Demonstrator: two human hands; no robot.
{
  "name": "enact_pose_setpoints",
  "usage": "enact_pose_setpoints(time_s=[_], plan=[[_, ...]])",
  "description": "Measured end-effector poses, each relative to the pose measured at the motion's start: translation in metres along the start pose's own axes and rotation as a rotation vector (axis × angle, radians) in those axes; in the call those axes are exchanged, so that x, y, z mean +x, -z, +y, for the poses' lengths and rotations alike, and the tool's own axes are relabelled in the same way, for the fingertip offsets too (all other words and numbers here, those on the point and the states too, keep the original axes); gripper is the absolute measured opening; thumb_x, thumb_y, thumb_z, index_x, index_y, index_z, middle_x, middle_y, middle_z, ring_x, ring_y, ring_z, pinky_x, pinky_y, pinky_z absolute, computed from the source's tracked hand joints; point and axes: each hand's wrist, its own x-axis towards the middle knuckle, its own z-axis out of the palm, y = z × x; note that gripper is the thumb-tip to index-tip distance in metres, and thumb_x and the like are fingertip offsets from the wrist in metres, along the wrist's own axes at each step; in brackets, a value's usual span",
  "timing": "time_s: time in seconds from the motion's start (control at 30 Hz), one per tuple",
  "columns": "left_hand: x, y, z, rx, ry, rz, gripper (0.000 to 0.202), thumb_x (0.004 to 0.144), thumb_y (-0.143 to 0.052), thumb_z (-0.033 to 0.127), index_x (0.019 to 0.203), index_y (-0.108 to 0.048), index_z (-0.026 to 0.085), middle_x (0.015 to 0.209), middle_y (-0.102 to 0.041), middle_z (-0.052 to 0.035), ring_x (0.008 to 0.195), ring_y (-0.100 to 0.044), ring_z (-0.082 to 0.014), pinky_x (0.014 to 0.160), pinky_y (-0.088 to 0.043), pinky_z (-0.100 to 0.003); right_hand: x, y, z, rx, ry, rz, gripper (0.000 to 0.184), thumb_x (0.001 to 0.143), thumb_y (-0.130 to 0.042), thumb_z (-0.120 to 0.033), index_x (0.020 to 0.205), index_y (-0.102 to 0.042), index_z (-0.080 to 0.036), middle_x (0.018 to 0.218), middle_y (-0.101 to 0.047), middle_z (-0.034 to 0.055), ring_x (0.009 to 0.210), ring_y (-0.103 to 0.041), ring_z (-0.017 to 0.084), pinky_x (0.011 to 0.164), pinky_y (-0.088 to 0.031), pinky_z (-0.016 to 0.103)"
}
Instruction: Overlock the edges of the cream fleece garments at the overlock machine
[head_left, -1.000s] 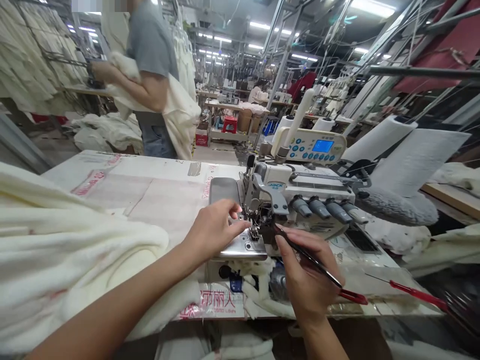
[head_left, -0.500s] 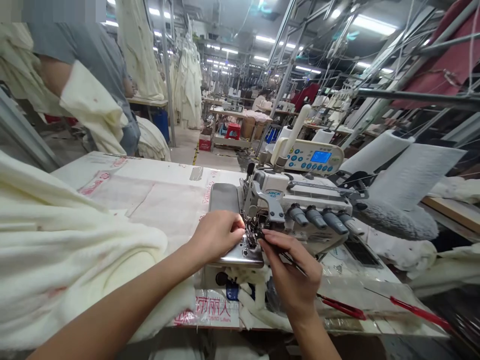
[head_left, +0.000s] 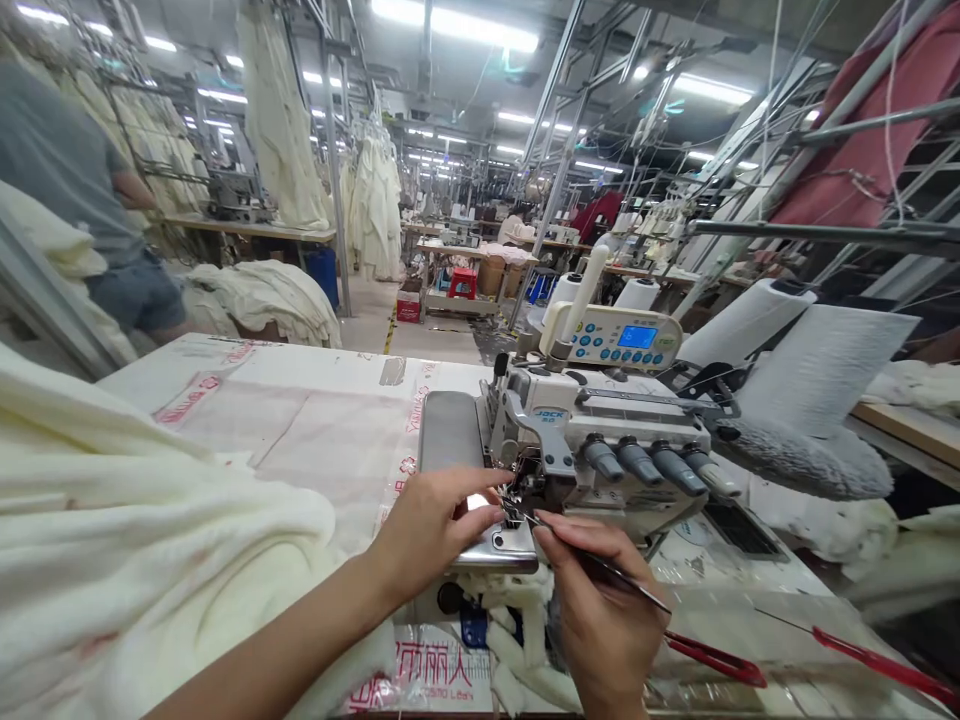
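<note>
A white overlock sewing machine (head_left: pixel 600 440) stands on the table in front of me. My left hand (head_left: pixel 431 525) rests on its metal plate (head_left: pixel 495 545), fingers pinched together at the needle area, apparently on thread too fine to make out. My right hand (head_left: pixel 600 610) is closed on thin dark tweezers (head_left: pixel 592 565), whose tip points into the presser foot (head_left: pixel 514 505). A large heap of cream fleece fabric (head_left: pixel 135 560) lies at my left.
Red-handled scissors (head_left: pixel 712 660) lie on the table right of my right hand. Big white thread cones (head_left: pixel 817 365) stand behind the machine beside its control panel (head_left: pixel 619 338). A person in a grey shirt (head_left: pixel 67 190) stands at far left. Cream garments hang behind.
The view has tilted up and both hands sit lower in the frame. My right hand drew back slightly from the needle with the tweezers. The person at the left walked further left.
</note>
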Motion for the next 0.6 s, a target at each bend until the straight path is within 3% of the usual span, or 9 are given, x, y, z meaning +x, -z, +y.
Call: enact_pose_setpoints(time_s=[0.1,0.2,0.33,0.47,0.6], plan=[[0.002,-0.005,-0.001,0.032,-0.059,0.014,0.015,0.086,-0.056,0.02,0.093,-0.069,0.021,0.093,-0.071,0.0001,0.084,-0.064,-0.0148,0.077,-0.046,-0.024,-0.002,-0.002,-0.001,0.018,-0.055,0.008,0.011,0.071,-0.071,-0.01,0.072,-0.064,-0.019,0.074,-0.069,0.0012,0.072,-0.067,0.015,0.068,-0.056,0.025],[0.008,-0.006,0.002,0.109,-0.087,0.035,0.015,0.086,-0.054,0.018,0.085,-0.069,0.019,0.085,-0.071,-0.0005,0.077,-0.064,-0.0151,0.071,-0.047,-0.025,-0.004,0.006,-0.003,0.004,-0.049,-0.011,0.013,0.072,-0.07,-0.01,0.077,-0.064,-0.02,0.081,-0.069,0.0012,0.078,-0.067,0.015,0.073,-0.056,0.027],[0.013,0.016,0.004,0.171,-0.102,0.195,0.015,0.086,-0.054,0.024,0.085,-0.068,0.019,0.084,-0.071,-0.0011,0.074,-0.063,-0.0146,0.07,-0.048,-0.025,-0.004,0.042,-0.003,-0.096,-0.101,0.106,0.014,0.071,-0.072,-0.017,0.081,-0.063,-0.02,0.084,-0.068,0.002,0.077,-0.066,0.016,0.068,-0.055,0.027],[-0.002,0.049,-0.001,0.205,0.077,0.428,0.023,0.083,-0.055,0.041,0.084,-0.066,0.021,0.084,-0.069,-0.0003,0.069,-0.061,-0.0148,0.066,-0.048,-0.025,0.017,0.095,0.015,-0.2,-0.375,0.124,0.021,0.071,-0.072,-0.031,0.083,-0.061,-0.018,0.081,-0.068,0.0037,0.057,-0.062,0.013,0.049,-0.051,0.022],[-0.039,0.07,-0.008,0.209,0.307,0.465,0.035,0.077,-0.057,0.056,0.09,-0.065,0.025,0.084,-0.069,0.001,0.066,-0.063,-0.0148,0.06,-0.048,-0.023,0.055,0.129,0.041,-0.212,-0.412,0.041,0.028,0.067,-0.074,-0.038,0.082,-0.063,-0.016,0.081,-0.068,0.0056,0.06,-0.061,0.014,0.049,-0.051,0.025]])
